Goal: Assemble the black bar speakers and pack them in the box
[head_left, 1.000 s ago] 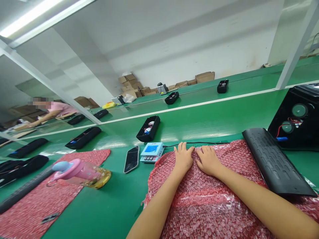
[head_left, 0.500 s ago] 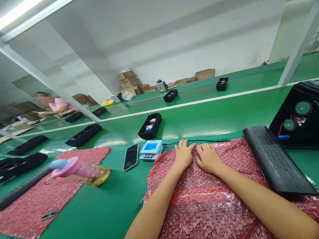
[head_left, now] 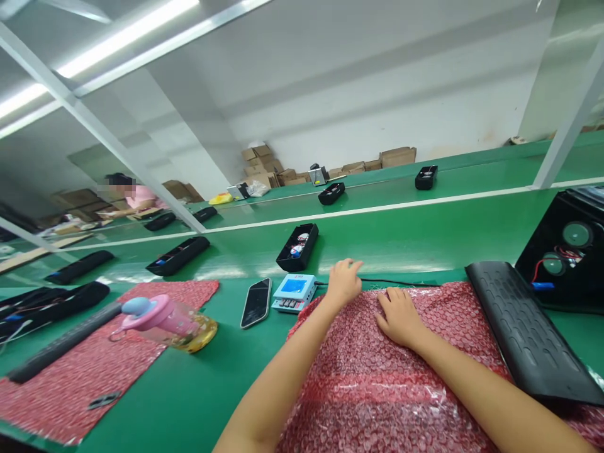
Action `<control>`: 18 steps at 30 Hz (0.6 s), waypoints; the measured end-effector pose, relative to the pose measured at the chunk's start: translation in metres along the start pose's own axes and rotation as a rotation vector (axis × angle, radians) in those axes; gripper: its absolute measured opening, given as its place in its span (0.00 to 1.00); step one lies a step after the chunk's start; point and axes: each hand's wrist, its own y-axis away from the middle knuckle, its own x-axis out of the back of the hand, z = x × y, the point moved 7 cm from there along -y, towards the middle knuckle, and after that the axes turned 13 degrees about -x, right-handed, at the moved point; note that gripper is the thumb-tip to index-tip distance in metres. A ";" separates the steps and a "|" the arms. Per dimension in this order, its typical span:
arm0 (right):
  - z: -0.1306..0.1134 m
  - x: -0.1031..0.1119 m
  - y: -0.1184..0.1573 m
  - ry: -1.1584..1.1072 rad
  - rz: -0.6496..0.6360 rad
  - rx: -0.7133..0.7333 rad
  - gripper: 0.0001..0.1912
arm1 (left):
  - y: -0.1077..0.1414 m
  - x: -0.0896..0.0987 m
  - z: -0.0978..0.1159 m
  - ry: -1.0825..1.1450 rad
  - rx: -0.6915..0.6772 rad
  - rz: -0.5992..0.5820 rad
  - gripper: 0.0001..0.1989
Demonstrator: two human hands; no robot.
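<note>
A sheet of red bubble wrap point(head_left: 377, 377) lies in front of me on the green table. My right hand point(head_left: 400, 316) rests on it palm down, fingers apart and holding nothing. At the wrap's far edge, my left hand point(head_left: 345, 282) appears slightly raised, with one finger stretched out to the right and the others partly bent. Nothing shows in it. Just left of that hand is a light blue device with a screen point(head_left: 295, 292), its black cable point(head_left: 387, 281) running behind both hands. A phone point(head_left: 257, 303) lies beside the device.
A black slotted cover point(head_left: 528, 327) lies on the wrap's right side, near a black housing with speakers point(head_left: 561, 251). To the left, a pink-lidded bottle point(head_left: 172, 321) stands by another bubble-wrap sheet point(head_left: 94, 390). Behind are several black housings point(head_left: 297, 247). A person point(head_left: 141, 196) sits far left.
My left hand has lifted from the wrap and shifted towards its far edge, its fingers bending. My right hand stays on the wrap. The camera view has tilted up and turned slightly left.
</note>
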 end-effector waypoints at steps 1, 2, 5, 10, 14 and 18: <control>0.000 0.000 0.000 -0.012 -0.003 0.001 0.15 | -0.010 0.008 -0.016 -0.003 0.032 0.011 0.20; 0.000 0.000 0.000 -0.025 -0.007 0.000 0.14 | -0.020 0.015 -0.034 -0.006 0.074 0.020 0.19; -0.001 -0.001 0.000 -0.070 -0.017 -0.012 0.14 | -0.047 0.031 -0.094 -0.009 0.232 0.036 0.19; -0.003 -0.002 0.000 -0.133 -0.045 -0.044 0.15 | -0.073 0.034 -0.173 0.023 0.474 0.024 0.19; -0.005 -0.006 -0.001 -0.173 -0.091 -0.084 0.17 | -0.086 0.018 -0.213 0.067 0.641 -0.045 0.19; -0.006 -0.011 -0.005 -0.210 -0.161 -0.124 0.18 | -0.102 -0.004 -0.238 0.102 0.731 -0.121 0.19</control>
